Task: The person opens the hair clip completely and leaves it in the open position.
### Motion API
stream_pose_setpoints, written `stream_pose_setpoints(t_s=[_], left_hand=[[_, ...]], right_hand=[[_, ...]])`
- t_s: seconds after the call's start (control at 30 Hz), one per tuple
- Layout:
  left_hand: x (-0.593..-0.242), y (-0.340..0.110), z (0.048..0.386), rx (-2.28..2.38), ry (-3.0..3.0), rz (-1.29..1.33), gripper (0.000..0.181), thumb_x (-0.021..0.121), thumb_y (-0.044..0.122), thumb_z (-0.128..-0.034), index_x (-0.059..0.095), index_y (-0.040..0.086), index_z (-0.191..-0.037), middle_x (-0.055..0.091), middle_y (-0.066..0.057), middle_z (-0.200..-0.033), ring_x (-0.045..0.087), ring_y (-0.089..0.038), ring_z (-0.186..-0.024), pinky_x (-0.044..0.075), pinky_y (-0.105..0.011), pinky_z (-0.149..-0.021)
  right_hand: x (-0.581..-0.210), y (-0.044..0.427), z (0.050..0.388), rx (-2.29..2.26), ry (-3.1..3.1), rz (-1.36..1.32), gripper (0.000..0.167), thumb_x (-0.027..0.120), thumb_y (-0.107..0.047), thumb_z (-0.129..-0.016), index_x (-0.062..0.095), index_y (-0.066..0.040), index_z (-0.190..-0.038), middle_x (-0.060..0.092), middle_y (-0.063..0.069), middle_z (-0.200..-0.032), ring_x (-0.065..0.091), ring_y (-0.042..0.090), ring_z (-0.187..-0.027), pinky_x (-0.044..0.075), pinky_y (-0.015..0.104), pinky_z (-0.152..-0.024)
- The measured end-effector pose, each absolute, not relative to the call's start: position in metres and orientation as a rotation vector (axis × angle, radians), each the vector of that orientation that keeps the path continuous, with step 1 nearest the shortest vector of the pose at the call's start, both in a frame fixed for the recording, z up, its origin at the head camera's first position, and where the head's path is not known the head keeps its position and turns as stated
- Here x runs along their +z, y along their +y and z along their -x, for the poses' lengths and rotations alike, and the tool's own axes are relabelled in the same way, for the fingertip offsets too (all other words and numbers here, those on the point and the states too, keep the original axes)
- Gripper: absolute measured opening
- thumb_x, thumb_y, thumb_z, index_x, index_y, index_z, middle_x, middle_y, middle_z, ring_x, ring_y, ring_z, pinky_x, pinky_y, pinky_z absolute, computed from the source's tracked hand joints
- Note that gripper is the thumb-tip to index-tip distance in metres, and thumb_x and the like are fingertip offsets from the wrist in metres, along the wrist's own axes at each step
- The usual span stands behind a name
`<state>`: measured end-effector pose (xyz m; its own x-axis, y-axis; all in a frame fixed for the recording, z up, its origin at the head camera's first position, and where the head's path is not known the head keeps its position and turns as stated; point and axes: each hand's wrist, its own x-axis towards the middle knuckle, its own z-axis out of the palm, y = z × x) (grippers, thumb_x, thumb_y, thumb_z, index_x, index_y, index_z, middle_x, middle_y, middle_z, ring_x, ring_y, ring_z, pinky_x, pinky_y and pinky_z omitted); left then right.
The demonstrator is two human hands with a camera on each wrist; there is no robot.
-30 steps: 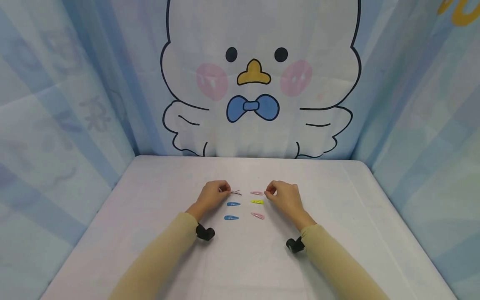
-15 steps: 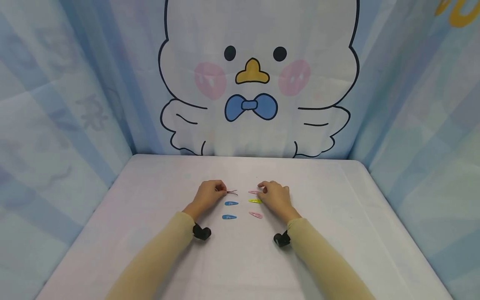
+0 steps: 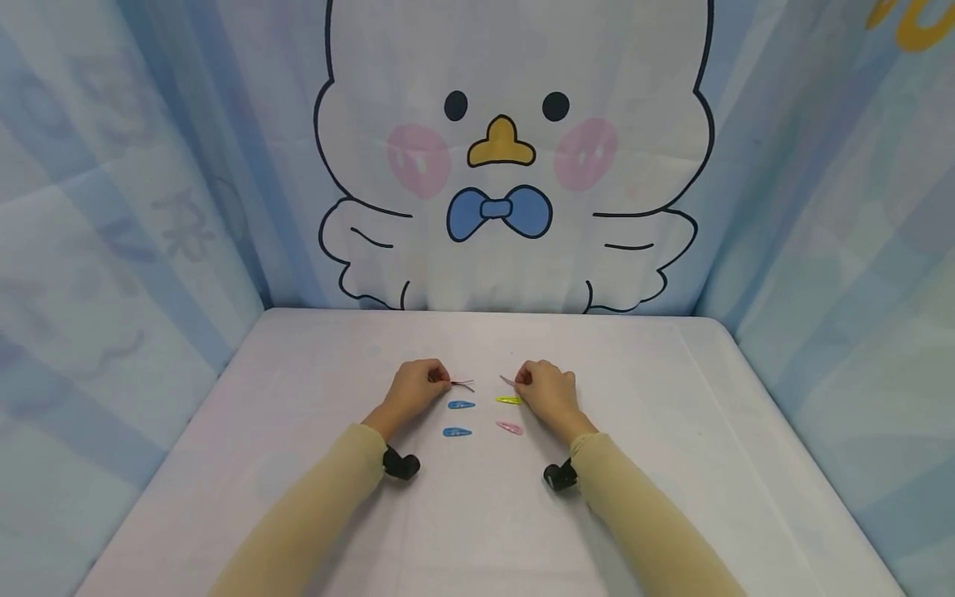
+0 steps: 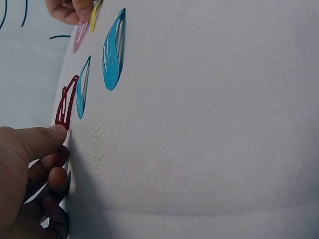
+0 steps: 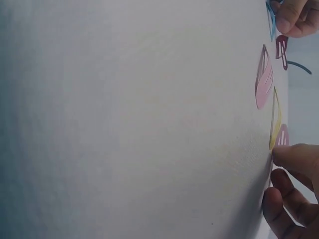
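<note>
My left hand point(image 3: 416, 388) pinches one end of a dark red snap hair clip point(image 4: 63, 110), whose two prongs stand spread apart. Opposite it, my right hand point(image 3: 550, 395) pinches a pink snap hair clip point(image 5: 282, 135) between thumb and finger, with part of it hidden behind the fingertips. Close below the left fingers lie two blue hair clips, the upper one point(image 3: 461, 405) and the lower one point(image 3: 457, 432). On the right side, a yellow hair clip point(image 3: 508, 400) lies just under the right fingertips. A second pink hair clip point(image 3: 510, 428) lies nearer the person.
A white cloth-covered table point(image 3: 477, 514) carries all the clips near its middle. Behind it hangs a curtain point(image 3: 500, 274) with a cartoon bird, and more pale blue curtains point(image 3: 843, 249) flank both sides. Each wrist wears a black camera point(image 3: 401, 463).
My right hand has moved left and taken hold of the far pink clip, which now tilts up. The left hand keeps the red clip almost in place.
</note>
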<state>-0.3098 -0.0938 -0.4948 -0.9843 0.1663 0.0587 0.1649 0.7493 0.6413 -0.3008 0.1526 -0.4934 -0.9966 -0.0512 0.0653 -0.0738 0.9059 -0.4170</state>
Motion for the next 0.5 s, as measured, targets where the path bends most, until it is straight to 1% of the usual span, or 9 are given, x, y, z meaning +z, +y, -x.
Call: stream_pose_setpoints(t_s=[0.17,0.23,0.5], left_hand=[[-0.494,-0.096,0.308,1.071,2.93,-0.286,0.006,0.077,0.014,-0.0934,0.072,0.011,-0.095,0.067,-0.002,-0.088,0.058,-0.017,-0.082,0.051,-0.034,-0.079],[-0.494,-0.096,0.308,1.067,2.922,-0.286,0.006,0.076,0.014,-0.0934,0.072,0.011,-0.096,0.067,-0.002,-0.088,0.058,-0.017,-0.083,0.051,-0.034,-0.08],[-0.493,-0.095,0.305,1.056,2.892,-0.304,0.006,0.074,0.015,-0.0947,0.072,0.011,-0.099,0.067,-0.002,-0.09,0.058,-0.017,-0.084,0.052,-0.034,-0.08]], right_hand=[[-0.495,0.156,0.298,0.654,-2.984,-0.093,0.007,0.075,-0.021,-0.095,0.071,-0.015,-0.094,0.07,0.001,-0.088,0.061,0.023,-0.085,0.035,0.054,-0.094],[-0.494,0.158,0.296,0.663,-2.969,-0.096,0.007,0.075,-0.021,-0.095,0.071,-0.015,-0.094,0.073,0.001,-0.089,0.063,0.022,-0.085,0.035,0.054,-0.094],[-0.485,0.162,0.282,0.66,-2.932,-0.153,0.007,0.075,-0.02,-0.094,0.071,-0.016,-0.092,0.075,0.0,-0.089,0.067,0.022,-0.084,0.034,0.048,-0.086]])
